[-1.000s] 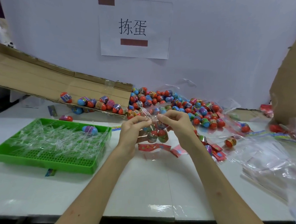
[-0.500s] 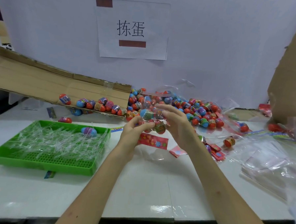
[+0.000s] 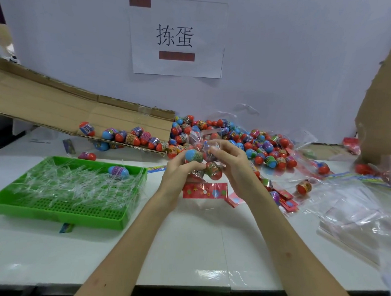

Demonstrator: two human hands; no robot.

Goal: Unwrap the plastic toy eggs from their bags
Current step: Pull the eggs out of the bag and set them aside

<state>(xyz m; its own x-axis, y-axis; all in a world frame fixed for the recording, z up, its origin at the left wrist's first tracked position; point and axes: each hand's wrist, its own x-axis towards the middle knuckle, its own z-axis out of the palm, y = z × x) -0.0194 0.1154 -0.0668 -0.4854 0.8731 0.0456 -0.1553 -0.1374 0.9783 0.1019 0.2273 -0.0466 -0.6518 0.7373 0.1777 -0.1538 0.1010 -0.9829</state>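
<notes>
Both my hands are up over the middle of the white table (image 3: 184,249), working one clear bag (image 3: 206,200) between them. My left hand (image 3: 177,171) is curled round the bag's bulging end, where a blue-topped egg (image 3: 193,155) pokes up above my fingers, and a red egg (image 3: 213,170) sits just beside it at four o'clock, inside the same plastic. My right hand (image 3: 234,165) pinches the crumpled plastic at the bag's upper end with thumb and fingertips. The bag's red header card (image 3: 204,190) hangs at six o'clock below my hands, above the tabletop. At twelve o'clock from my hands, against the wall, lies the big pile of eggs (image 3: 247,141), red, blue and purple, some of them in bags. At ten o'clock a cardboard flap (image 3: 56,109) slopes down, with a row of eggs (image 3: 127,136) lined along its lower edge. At nine o'clock sits the green tray (image 3: 73,218), strewn with clear plastic strips, with one lone egg (image 3: 118,171) near its far right corner. At three o'clock are flat empty bags (image 3: 356,215), and one loose egg (image 3: 303,187) lies between them and my right wrist.
</notes>
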